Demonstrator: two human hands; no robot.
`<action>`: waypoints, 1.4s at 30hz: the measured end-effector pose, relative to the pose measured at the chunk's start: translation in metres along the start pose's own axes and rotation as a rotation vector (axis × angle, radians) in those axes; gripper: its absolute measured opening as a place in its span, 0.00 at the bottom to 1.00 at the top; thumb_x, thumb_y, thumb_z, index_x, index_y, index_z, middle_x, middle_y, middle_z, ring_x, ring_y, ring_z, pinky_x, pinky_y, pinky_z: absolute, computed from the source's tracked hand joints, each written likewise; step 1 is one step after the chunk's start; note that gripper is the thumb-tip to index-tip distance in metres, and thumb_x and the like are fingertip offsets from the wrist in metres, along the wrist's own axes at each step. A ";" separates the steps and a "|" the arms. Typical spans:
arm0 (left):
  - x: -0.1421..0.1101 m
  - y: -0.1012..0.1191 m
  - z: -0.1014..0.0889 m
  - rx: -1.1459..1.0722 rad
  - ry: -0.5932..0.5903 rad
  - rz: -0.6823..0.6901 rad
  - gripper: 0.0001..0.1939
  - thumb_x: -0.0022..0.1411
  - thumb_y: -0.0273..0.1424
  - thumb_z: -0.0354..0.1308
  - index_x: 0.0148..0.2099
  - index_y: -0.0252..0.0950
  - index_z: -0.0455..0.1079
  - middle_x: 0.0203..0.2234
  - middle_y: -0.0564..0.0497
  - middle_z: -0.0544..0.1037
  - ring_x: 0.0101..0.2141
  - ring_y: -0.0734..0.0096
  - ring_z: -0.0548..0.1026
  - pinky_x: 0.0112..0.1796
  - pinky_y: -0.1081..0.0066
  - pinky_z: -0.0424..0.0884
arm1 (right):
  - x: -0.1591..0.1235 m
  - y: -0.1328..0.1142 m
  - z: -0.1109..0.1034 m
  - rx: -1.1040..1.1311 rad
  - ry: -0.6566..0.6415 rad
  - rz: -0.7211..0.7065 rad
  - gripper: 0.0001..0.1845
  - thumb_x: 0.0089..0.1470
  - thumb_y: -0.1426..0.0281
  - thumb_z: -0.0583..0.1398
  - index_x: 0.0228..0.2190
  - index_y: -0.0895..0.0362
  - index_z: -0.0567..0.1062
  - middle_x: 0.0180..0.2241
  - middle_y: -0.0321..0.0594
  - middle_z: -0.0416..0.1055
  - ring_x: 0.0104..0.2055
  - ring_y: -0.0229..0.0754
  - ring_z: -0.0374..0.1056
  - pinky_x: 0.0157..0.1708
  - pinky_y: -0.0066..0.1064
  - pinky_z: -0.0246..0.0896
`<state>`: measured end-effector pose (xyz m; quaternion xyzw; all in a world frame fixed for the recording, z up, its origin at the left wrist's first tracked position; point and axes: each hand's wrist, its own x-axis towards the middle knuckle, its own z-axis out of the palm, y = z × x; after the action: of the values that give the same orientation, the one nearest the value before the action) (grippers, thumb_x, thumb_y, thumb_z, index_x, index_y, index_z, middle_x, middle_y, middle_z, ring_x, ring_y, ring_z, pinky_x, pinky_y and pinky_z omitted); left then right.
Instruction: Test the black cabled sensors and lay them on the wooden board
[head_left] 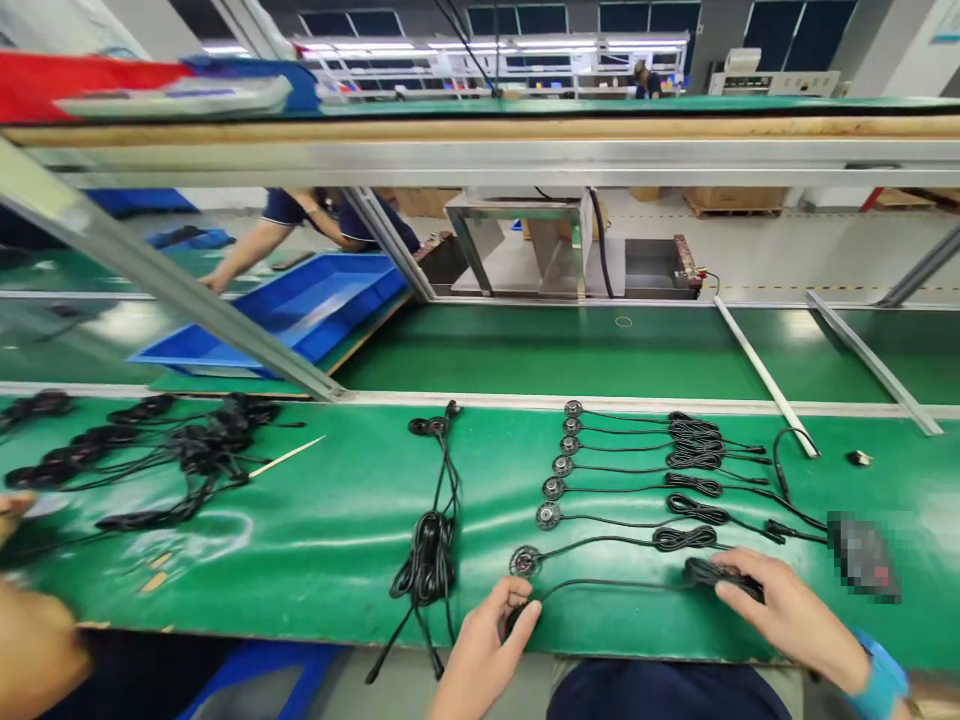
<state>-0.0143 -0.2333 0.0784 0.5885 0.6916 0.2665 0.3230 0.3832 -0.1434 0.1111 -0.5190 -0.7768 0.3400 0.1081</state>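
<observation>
Left hand (487,640): thumb and index finger pinch the dark end of a black cable (615,583); that end is mostly hidden by the fingers, so it is probably a disc like the others, though its face cannot be read. Right hand (787,605): thumb and fingers close around the coiled bundle (701,572) of the same cable. Its lead runs between the two grips, just above the near edge of the green bench (337,530).

Directly beyond the grips: a row of seven cables, each with a round disc at the left and a coil at the right. The nearest disc (525,560) sits just past the left fingertips, the nearest coil (685,538) just past the right hand's bundle. Left of the left grip: a separate cable bunch (427,560), its ends overhanging the edge. Right of the right grip: a pixelated dark object (866,560).
</observation>
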 end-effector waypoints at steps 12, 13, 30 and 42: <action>0.017 -0.018 0.030 0.298 0.328 -0.081 0.17 0.68 0.46 0.48 0.47 0.38 0.64 0.34 0.47 0.76 0.37 0.58 0.79 0.34 0.64 0.74 | -0.002 0.030 0.050 -0.290 0.284 -0.111 0.12 0.65 0.62 0.55 0.47 0.51 0.73 0.43 0.44 0.71 0.46 0.49 0.69 0.45 0.42 0.70; 0.021 -0.018 0.029 0.314 0.374 -0.037 0.18 0.68 0.45 0.49 0.50 0.38 0.65 0.40 0.43 0.76 0.43 0.55 0.78 0.39 0.61 0.75 | 0.001 0.030 0.048 -0.293 0.301 -0.118 0.13 0.65 0.62 0.56 0.48 0.51 0.72 0.44 0.44 0.71 0.47 0.50 0.69 0.46 0.42 0.69; 0.058 0.003 0.007 0.199 0.021 -0.087 0.20 0.69 0.48 0.43 0.49 0.39 0.64 0.20 0.58 0.69 0.24 0.65 0.74 0.29 0.69 0.66 | 0.038 0.025 -0.001 -0.414 0.144 -0.257 0.13 0.58 0.73 0.55 0.41 0.54 0.77 0.36 0.43 0.73 0.40 0.47 0.66 0.41 0.40 0.62; 0.009 -0.009 0.042 0.528 0.277 0.209 0.20 0.67 0.51 0.50 0.45 0.38 0.67 0.36 0.46 0.76 0.39 0.57 0.76 0.39 0.63 0.71 | -0.020 0.036 0.027 -0.347 0.318 -0.114 0.12 0.65 0.65 0.57 0.48 0.53 0.73 0.43 0.45 0.72 0.45 0.48 0.68 0.45 0.42 0.66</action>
<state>0.0105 -0.2268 0.0433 0.6778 0.7102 0.1872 0.0327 0.4041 -0.1644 0.0719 -0.5320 -0.8249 0.1087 0.1574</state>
